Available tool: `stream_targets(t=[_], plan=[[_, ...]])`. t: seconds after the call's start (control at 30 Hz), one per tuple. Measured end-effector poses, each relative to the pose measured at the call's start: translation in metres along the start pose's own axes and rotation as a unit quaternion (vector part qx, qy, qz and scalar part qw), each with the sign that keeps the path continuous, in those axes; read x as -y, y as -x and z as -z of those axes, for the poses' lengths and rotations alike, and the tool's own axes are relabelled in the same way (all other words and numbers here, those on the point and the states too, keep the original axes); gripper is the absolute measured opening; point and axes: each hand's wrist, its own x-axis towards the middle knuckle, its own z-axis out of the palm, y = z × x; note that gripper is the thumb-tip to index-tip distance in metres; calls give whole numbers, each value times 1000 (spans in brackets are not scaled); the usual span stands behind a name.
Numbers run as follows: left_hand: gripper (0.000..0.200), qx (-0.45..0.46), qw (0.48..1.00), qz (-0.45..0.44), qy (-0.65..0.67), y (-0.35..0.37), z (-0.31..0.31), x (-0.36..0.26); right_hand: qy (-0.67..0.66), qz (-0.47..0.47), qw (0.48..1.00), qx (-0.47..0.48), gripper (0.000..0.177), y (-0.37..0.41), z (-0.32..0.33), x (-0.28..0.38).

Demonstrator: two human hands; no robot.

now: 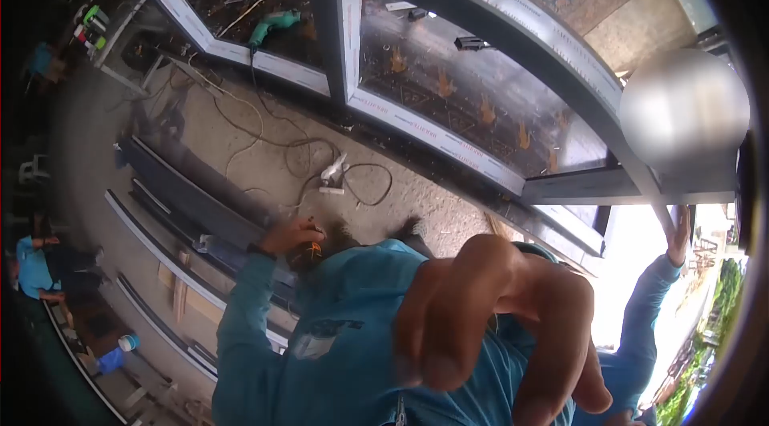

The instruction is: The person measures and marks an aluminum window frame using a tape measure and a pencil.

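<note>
My right hand (505, 314) is large and close to the camera, its bent fingers spread with nothing visible between them, in front of my teal shirt. My left hand (292, 235), with a dark band at the wrist, is low at my side. Its fingers are curled at a dark thing with orange marks (311, 251), too blurred to name. Beyond my hands stands a dark metal frame (332, 33) with white printed protective film and glass panes. Through one pane a green power tool (275, 25) shows.
At the right, a teal-sleeved arm, apparently a co-worker's, has its hand (681, 240) against the frame. Cables (300, 145) and a white crumpled thing (332, 173) lie on the concrete. Long dark profiles (180, 205) lie at the left. Another person (36, 270) is farther off.
</note>
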Motion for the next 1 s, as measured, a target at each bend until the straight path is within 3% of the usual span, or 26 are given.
stream_targets(t=[0.07, 0.1, 0.2, 0.23, 0.33, 0.43, 0.53, 0.6, 0.63, 0.67, 0.7, 0.73, 0.77, 0.8, 0.87, 0.9, 0.97, 1.0], plan=[[31, -41, 997, 52, -25, 0, 29, 67, -49, 16, 998, -34, 57, -8, -10, -32], [36, -47, 991, 128, 14, 6, 33, 79, -66, 22, 997, -45, 57, -12, -14, -43], [42, -77, 980, 184, -1, 10, 44, 173, -96, 35, 993, -61, 57, -22, -19, -63], [47, -80, 967, 231, 65, 17, 38, 178, -104, 38, 992, -65, 57, -24, -20, -67], [48, -178, 926, 261, 206, 39, 22, 167, -115, 50, 989, -73, 57, -31, -21, -75], [45, -149, 904, 318, 243, 39, 39, 200, -117, 59, 988, -80, 57, -35, -22, -79], [42, -128, 931, 297, 172, 41, 45, 172, -108, 71, 988, -90, 58, -37, -23, -84], [35, -109, 981, 158, 21, 29, 58, 155, -44, 59, 992, -103, 59, -30, -10, -86], [32, -75, 993, 74, -54, 14, 63, 152, 52, 17, 992, -111, 57, -8, 13, -83], [25, -100, 993, 64, 22, 5, 67, 157, 121, -191, 953, -201, 56, 12, 21, -68], [22, -72, 985, 113, 107, -5, 71, 139, 273, -210, 907, -241, 57, 29, 32, -64], [24, -38, 993, 79, 83, -25, 73, 135, 408, -231, 840, -272, 59, 38, 41, -59], [25, -19, 997, 46, 63, -37, 78, 135, 612, -100, 744, -248, 63, 38, 47, -39], [27, -11, 999, 17, 49, -44, 84, 133, 770, 27, 605, -204, 67, 33, 56, -18], [27, 54, 997, -27, -51, -69, 84, 118, 913, 230, 300, -149, 75, 20, 80, 41], [28, 82, 995, -22, -60, -81, 74, 100, 922, 257, 240, -162, 75, 11, 96, 65], [30, 128, 991, 18, -40, -89, 35, 32, 952, 143, 194, -186, 77, 3, 107, 96], [31, 143, 988, 58, -10, -81, 18, 4, 956, -2, 213, -203, 79, 3, 105, 104]])
